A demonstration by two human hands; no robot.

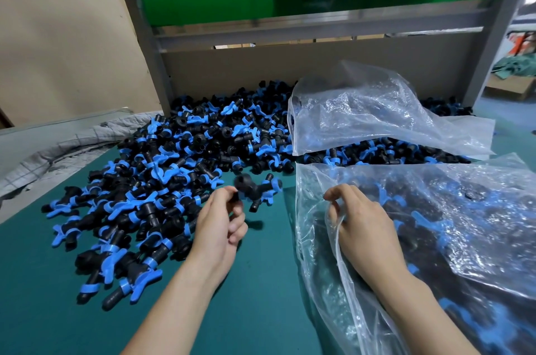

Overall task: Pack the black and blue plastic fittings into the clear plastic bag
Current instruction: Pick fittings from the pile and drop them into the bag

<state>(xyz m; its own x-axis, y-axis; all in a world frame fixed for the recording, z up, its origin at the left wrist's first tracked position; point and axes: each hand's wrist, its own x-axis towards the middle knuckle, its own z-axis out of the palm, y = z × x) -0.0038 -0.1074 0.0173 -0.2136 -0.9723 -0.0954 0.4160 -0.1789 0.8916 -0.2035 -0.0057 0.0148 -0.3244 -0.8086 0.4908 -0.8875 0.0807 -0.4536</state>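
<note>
between both hands, blurred black-and-blue fitting (255, 189).

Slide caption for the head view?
Left hand holds a fitting beside the pile while right hand pinches the near bag.

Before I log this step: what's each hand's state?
Left hand: grips a black and blue fitting.
Right hand: pinches rim of the clear bag.

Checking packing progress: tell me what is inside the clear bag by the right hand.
Black and blue fittings show through the clear bag, whose edge the right hand pinches. Their number is hidden by glare and folds.
</note>
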